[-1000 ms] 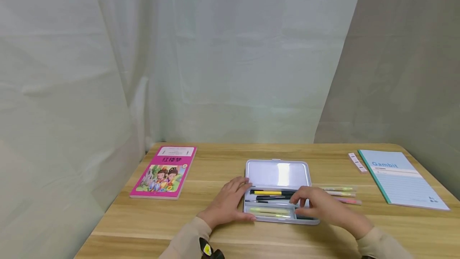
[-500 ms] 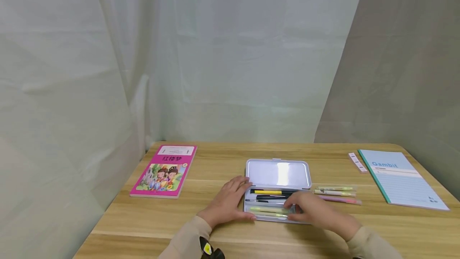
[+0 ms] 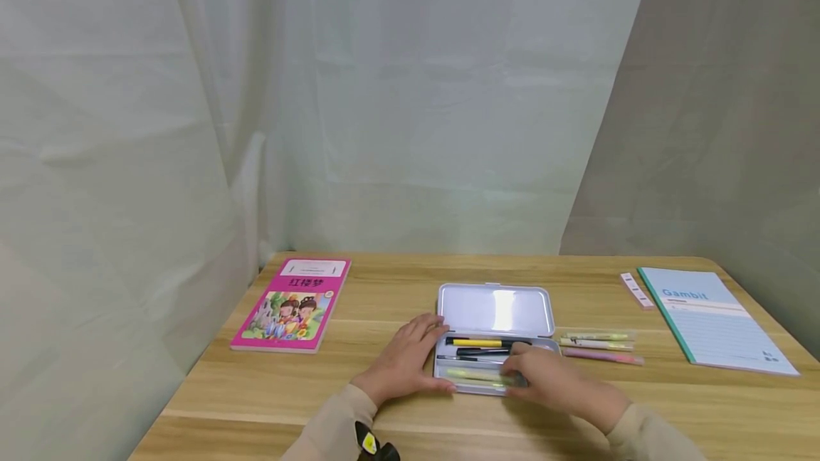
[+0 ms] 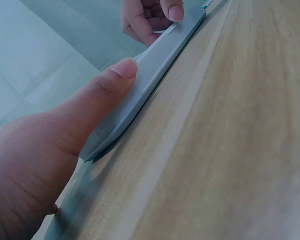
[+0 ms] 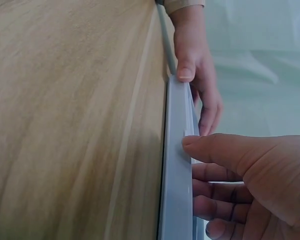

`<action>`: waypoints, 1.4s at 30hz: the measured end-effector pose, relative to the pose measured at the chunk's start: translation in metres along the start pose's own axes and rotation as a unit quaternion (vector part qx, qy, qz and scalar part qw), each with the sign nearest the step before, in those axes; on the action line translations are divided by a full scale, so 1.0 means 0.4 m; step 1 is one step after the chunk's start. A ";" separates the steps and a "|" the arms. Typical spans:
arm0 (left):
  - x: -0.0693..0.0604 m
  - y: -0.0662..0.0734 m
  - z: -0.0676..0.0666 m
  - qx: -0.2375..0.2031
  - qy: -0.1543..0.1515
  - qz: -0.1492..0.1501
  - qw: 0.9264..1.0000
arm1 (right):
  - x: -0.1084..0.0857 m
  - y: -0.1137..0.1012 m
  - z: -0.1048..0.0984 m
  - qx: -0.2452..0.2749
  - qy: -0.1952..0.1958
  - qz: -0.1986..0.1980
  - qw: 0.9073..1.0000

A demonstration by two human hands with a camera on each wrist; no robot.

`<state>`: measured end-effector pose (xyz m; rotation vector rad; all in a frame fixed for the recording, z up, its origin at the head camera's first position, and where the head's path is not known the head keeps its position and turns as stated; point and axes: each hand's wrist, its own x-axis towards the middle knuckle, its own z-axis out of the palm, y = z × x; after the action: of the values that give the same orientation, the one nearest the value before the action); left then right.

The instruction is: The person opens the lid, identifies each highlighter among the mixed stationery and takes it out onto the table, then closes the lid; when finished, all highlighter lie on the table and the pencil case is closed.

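An unlatched pencil case (image 3: 497,308) lies on the table with its lid tipped back. Inside it are a yellow-and-black pen (image 3: 477,342), dark pens behind a divider, and blurred yellow pens (image 3: 474,375) in the front compartment. My left hand (image 3: 403,365) grips the case's left end, its thumb (image 4: 124,70) at the front corner. Over the case's right part, my right hand (image 3: 544,375) has bent fingers reaching inside, while its thumb (image 5: 197,142) touches the front wall (image 5: 177,175). Whether those fingers pinch anything is hidden.
Several pens (image 3: 598,344) lie just right of the case, a pink one (image 3: 602,356) nearest the front. Farther right are a small pink-and-white strip (image 3: 637,290) and a pale blue notebook (image 3: 717,319). At the left lies a pink book (image 3: 291,304); a pale curtain (image 3: 435,105) hangs behind.
My right hand has slid left across the case, from its right end toward the front compartment's yellow pens. My left hand has stayed at the case's left end.
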<state>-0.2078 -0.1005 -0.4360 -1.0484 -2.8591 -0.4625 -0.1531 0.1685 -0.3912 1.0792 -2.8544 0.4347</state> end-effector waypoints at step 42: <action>0.001 0.003 -0.002 0.005 -0.001 -0.001 1.000 | 0.021 0.012 0.002 0.004 -0.019 0.031 0.999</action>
<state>-0.2073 -0.0998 -0.4348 -1.0456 -2.8605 -0.4486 -0.1625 0.1663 -0.3920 1.0143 -2.9283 0.4353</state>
